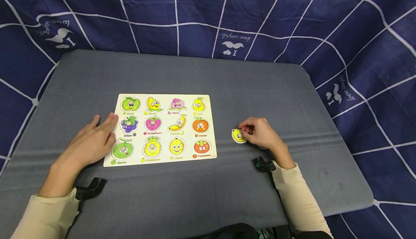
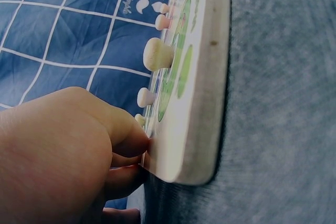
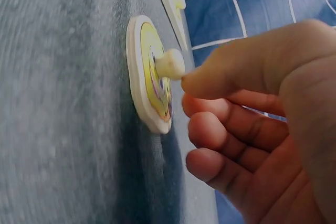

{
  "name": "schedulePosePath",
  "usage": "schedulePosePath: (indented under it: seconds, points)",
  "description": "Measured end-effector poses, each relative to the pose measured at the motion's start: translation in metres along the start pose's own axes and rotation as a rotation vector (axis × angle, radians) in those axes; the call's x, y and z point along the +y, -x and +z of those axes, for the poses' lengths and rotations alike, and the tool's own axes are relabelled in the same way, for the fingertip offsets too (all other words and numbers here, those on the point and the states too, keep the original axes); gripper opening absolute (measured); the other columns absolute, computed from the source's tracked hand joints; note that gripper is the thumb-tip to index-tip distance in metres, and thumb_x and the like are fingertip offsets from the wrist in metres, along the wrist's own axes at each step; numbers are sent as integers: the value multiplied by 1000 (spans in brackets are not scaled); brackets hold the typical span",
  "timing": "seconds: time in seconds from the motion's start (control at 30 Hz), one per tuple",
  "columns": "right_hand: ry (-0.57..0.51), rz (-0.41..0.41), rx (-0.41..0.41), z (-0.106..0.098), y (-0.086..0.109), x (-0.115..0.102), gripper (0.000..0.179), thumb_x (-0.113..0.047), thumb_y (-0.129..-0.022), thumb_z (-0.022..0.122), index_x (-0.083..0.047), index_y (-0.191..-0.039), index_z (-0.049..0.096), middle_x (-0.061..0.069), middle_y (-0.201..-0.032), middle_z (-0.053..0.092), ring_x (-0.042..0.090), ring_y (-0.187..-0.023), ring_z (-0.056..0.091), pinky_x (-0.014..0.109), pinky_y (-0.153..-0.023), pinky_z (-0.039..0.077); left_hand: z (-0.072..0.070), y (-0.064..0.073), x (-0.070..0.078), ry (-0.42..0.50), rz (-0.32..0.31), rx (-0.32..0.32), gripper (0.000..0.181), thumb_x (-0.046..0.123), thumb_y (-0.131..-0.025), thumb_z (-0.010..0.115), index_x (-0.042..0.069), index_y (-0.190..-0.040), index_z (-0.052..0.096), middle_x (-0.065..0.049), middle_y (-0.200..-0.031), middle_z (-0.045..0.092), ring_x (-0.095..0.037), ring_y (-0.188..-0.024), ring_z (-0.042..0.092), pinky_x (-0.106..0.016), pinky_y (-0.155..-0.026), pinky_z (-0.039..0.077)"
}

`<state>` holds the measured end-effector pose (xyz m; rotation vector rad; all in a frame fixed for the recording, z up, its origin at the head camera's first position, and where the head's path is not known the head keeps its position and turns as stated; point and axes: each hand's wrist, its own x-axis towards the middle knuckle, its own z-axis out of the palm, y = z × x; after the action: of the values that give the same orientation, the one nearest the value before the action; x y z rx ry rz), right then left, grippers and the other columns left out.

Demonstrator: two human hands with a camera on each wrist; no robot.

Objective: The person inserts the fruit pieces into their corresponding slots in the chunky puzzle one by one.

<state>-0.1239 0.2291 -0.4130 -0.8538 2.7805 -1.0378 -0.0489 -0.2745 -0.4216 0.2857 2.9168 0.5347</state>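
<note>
A cream puzzle board [image 1: 165,161] with colourful fruit pictures and small knobs lies on the grey table. At its left side my left hand [image 1: 92,141] stretches out, fingers straight along the edge. In the left wrist view the left thumb [image 2: 128,132] touches the board near a corner. To the right of the board is a loose yellow puzzle piece [image 1: 238,136] with a smiling face. My right hand [image 1: 260,132] is beside it, fingers loosely bent. The right wrist view has the thumb tip right at the round knob [image 3: 172,64], which shows whole, outside the fingers.
The grey table [image 1: 260,87] has a shallow crease running across it. A blue cloth [image 1: 201,8] with white lines hangs behind and around it. Dark straps [image 1: 91,189] circle both wrists.
</note>
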Motion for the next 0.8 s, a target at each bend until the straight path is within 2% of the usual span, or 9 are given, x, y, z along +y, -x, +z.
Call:
schedulePosePath:
  seconds: [0.33,0.8]
  points:
    - [-3,-40,-90,-2,2,3,14,7,-78,71,-2,-87,75,-5,-70,63,7,-62,57,21,-55,48,0,0,1,-2,-4,4,57,16,-103,42,-7,-152,25,-29,-155,25,-61,-139,13,-77,-100,18]
    - [17,-58,-135,-4,1,2,13,6,-78,74,-6,-82,75,-8,-69,59,6,-61,54,21,-53,46,1,0,1,0,-7,6,57,15,-102,43,-7,-152,25,-29,-155,25,-61,-139,13,-77,-101,17]
